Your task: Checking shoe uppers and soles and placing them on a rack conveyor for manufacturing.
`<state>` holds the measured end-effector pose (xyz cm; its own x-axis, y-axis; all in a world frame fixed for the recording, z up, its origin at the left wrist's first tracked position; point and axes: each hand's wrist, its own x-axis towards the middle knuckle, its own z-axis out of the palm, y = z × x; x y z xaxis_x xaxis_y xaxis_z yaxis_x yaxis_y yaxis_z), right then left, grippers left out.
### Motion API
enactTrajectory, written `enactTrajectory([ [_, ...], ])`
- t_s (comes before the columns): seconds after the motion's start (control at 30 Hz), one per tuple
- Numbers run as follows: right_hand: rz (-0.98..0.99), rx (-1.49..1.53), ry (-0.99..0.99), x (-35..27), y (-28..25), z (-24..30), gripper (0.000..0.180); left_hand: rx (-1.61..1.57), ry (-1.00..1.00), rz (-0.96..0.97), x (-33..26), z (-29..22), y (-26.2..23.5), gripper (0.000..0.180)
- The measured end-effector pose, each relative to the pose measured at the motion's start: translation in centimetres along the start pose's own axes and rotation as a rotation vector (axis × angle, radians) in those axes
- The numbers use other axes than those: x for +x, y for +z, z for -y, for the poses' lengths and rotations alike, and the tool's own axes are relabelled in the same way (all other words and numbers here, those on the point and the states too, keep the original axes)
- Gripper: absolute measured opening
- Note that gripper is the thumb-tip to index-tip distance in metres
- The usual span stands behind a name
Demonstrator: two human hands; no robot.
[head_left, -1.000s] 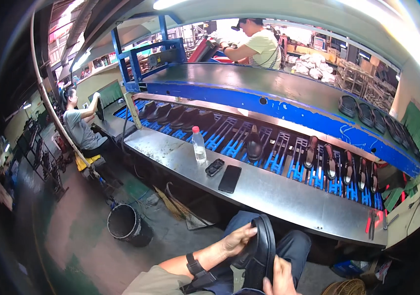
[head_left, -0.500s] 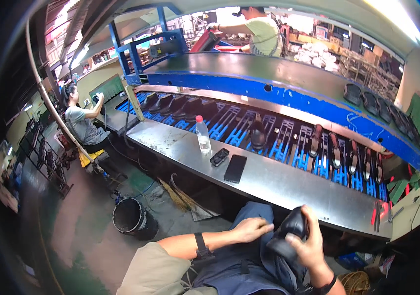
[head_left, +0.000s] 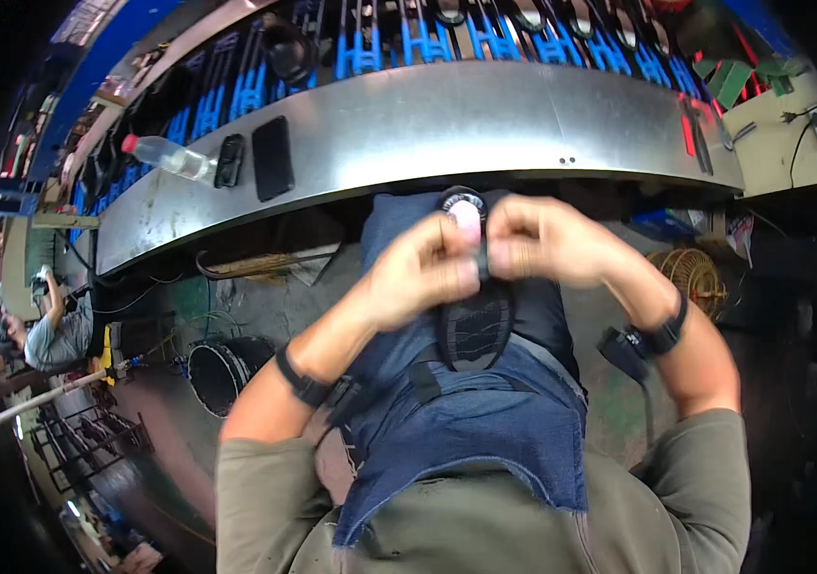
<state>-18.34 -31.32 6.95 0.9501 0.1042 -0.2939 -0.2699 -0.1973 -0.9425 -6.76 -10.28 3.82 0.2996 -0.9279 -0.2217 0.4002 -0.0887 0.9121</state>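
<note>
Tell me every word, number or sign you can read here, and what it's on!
No words, numbers or signs can be read here.
Black shoe sole: tread pattern shows, but no readable text.
Pale pink thing by the left hand: too blurred to read.
Plastic bottle: no readable text.
Black phone: dark, nothing readable.
Blue package: too small and blurred to read.

The metal bench point(head_left: 485, 110) is bright, with a white glare near its front edge. The floor point(head_left: 614, 411) is dimmer. The fingers point(head_left: 514, 256) look blurred. Toward the rim, straight edges bend, and the corners are fully black.
</note>
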Motion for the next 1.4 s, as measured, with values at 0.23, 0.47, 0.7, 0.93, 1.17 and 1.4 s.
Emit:
enactTrajectory([
  [0.23,0.081,-0.668,-0.669,-6.7,4.7,-4.4,0.024,1.08,0.583,0.496,-4.4,2.6,3.6,0.019],
  [0.47,-0.063,-0.341,-0.606,-1.5,-0.4,-3.9,0.035,0.735,0.453,0.195,0.3,0.7,0.2,0.03],
  [0.7,-0.24,-0.032,-0.137,3.0,-2.6,-4.0,0.038,0.248,0.032,-0.185,4.7,-0.7,-1.4,0.023],
  [0.93,-0.238,-0.098,-0.042,4.3,-3.3,-5.2,0.042,0.264,-0.057,-0.221,6.8,-0.7,-2.4,0.019],
  [1.17,-0.463,-0.097,-0.059,4.8,-1.9,-5.5,0.04,0.524,0.104,-0.193,7.5,-0.6,-3.3,0.024],
  [1.4,-0.278,0.383,-0.262,-2.1,1.6,-3.9,0.053,0.337,0.28,0.037,1.8,-1.0,-0.9,0.041],
])
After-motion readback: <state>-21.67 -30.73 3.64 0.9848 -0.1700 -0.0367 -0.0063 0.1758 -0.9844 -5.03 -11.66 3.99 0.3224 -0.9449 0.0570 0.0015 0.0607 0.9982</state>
